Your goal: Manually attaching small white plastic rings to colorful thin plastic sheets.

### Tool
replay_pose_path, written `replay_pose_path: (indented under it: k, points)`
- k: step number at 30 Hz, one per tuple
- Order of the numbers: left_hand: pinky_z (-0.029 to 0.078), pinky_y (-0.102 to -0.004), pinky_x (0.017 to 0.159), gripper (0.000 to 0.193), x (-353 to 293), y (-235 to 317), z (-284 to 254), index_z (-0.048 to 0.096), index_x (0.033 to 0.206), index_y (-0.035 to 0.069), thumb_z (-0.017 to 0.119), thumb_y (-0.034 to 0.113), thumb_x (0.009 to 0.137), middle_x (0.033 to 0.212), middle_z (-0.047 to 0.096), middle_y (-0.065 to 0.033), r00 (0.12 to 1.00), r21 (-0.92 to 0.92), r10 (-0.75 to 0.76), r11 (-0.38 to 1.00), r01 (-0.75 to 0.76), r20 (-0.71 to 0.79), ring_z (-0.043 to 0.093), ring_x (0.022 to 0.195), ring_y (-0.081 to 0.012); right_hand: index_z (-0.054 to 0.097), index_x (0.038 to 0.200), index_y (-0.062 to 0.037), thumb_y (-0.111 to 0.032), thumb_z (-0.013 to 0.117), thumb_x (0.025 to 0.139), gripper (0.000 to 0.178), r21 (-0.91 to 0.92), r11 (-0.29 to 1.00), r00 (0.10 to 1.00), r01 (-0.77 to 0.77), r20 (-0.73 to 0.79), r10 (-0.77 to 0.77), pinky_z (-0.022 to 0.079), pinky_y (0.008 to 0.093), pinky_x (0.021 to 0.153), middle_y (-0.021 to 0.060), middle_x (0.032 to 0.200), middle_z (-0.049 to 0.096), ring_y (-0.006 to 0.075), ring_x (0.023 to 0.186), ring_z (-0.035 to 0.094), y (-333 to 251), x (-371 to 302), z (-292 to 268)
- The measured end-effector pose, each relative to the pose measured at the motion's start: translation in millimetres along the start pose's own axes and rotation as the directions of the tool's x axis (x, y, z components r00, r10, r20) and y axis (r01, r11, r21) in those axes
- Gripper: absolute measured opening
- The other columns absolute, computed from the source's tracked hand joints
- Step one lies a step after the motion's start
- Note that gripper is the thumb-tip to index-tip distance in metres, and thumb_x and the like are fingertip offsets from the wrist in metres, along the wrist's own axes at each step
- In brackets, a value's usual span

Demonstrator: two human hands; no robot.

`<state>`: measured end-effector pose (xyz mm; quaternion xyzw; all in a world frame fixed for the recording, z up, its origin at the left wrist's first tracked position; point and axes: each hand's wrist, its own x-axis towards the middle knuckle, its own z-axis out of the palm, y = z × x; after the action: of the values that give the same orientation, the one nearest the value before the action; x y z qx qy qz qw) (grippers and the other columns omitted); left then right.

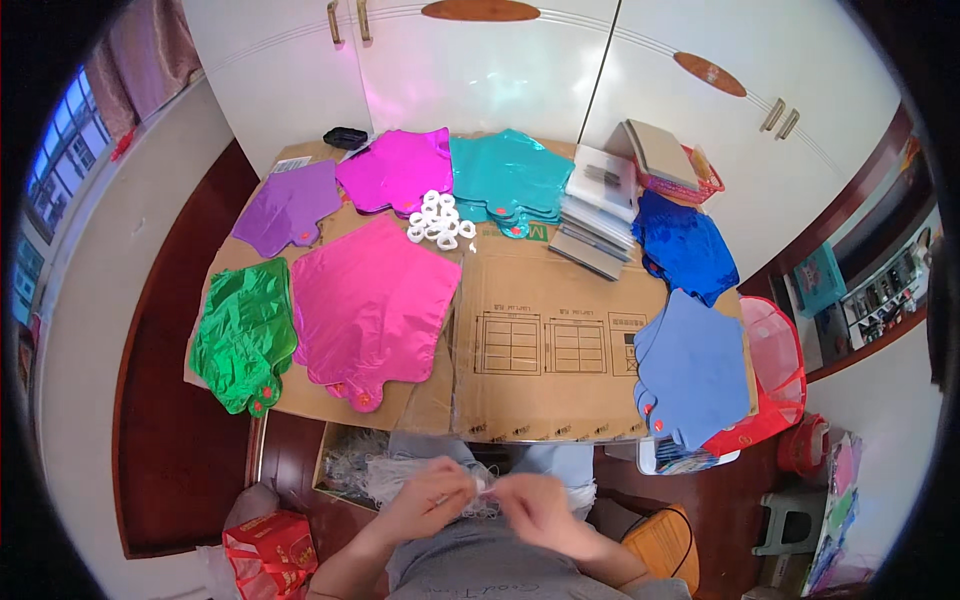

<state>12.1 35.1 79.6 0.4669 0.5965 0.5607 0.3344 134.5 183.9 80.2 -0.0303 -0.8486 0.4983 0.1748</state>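
My left hand point(438, 495) and my right hand point(540, 512) are close together above my lap, just off the near table edge. Both are closed, fingers pinched around thin white string point(484, 485) that shows between them; motion smears its detail. Beside and below my left hand, a loose tangle of white strings point(395, 478) lies over my lap. On the cardboard-topped table ahead, flat foil balloons are laid in stacks: pink point(375, 300), green point(240, 330), purple point(290, 208), magenta point(395, 170), teal point(510, 175), dark blue point(688, 245) and light blue point(693, 365).
A pile of small white rings point(440, 220) sits mid-table on the cardboard point(520, 410). Stacked clear packets point(598, 215) and a red basket point(705, 180) stand back right. Red bags point(270, 555) and a grey stool point(785, 525) are on the floor; white cabinets point(480, 80) close off the back.
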Motion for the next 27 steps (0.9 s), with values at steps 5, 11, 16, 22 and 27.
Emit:
replay_pose_path:
  k: [5, 11, 16, 22, 27]
  points:
    - [0.039, -0.0296, 0.076, 0.018, -4, 2, 4, 0.062, 0.098, 0.001, 0.052, 0.003, 0.083, 0.082, 0.061, -0.0034, 0.99, -0.219, -0.06, 0.975, 0.031, -0.13, 0.05, 0.08, -0.0174, 0.059, 0.084, -0.0053, -0.007, 0.057, 0.077, 0.008, -0.04, 0.999, 0.998, -0.006, 0.066, 0.008, 0.048, 0.0356, 0.056, 0.0129, 0.072, 0.059, 0.0306, 0.066, 0.059, -2, 0, 7]
    - [0.038, -0.0275, 0.075, 0.018, -5, 2, 2, 0.064, 0.094, 0.002, 0.051, 0.003, 0.082, 0.086, 0.059, -0.0047, 0.996, -0.23, -0.091, 0.969, 0.09, 0.007, 0.048, 0.079, -0.0158, 0.06, 0.089, -0.0051, -0.006, 0.058, 0.076, 0.013, -0.085, 0.996, 0.998, -0.004, -0.065, -0.001, 0.046, 0.0357, 0.053, 0.0108, 0.067, 0.057, 0.0292, 0.06, 0.057, 3, 10, -2]
    - [0.038, -0.0268, 0.076, 0.026, 5, 1, 9, 0.06, 0.104, 0.003, 0.05, -0.003, 0.08, 0.093, 0.059, -0.0065, 0.985, -0.162, -0.05, 0.986, 0.023, -0.164, 0.045, 0.08, -0.019, 0.061, 0.087, -0.0059, -0.008, 0.063, 0.074, 0.014, -0.124, 0.991, 0.995, 0.053, -0.082, -0.063, 0.045, 0.0346, 0.049, 0.0087, 0.065, 0.055, 0.026, 0.057, 0.057, 0, 2, 15]
    - [0.04, -0.0294, 0.073, 0.022, 9, 1, 14, 0.061, 0.098, 0.002, 0.056, 0.0, 0.077, 0.087, 0.059, -0.004, 0.977, 0.223, 0.077, 0.974, -0.031, -0.198, 0.048, 0.083, -0.02, 0.063, 0.08, -0.0078, -0.009, 0.068, 0.07, 0.011, -0.263, 0.957, 0.974, 0.122, -0.153, -0.166, 0.044, 0.0305, 0.047, 0.0048, 0.063, 0.056, 0.0203, 0.053, 0.055, 0, 4, 2]
    - [0.042, -0.0286, 0.067, 0.015, 5, -1, 11, 0.063, 0.093, 0.002, 0.061, 0.006, 0.078, 0.085, 0.06, -0.0053, 0.991, 0.191, -0.093, 0.975, 0.11, -0.093, 0.051, 0.075, -0.0177, 0.063, 0.078, -0.0066, -0.006, 0.067, 0.07, 0.009, -0.079, 0.996, 0.99, 0.049, -0.126, -0.058, 0.045, 0.0296, 0.05, 0.0052, 0.065, 0.056, 0.0205, 0.057, 0.056, 2, 11, -8]
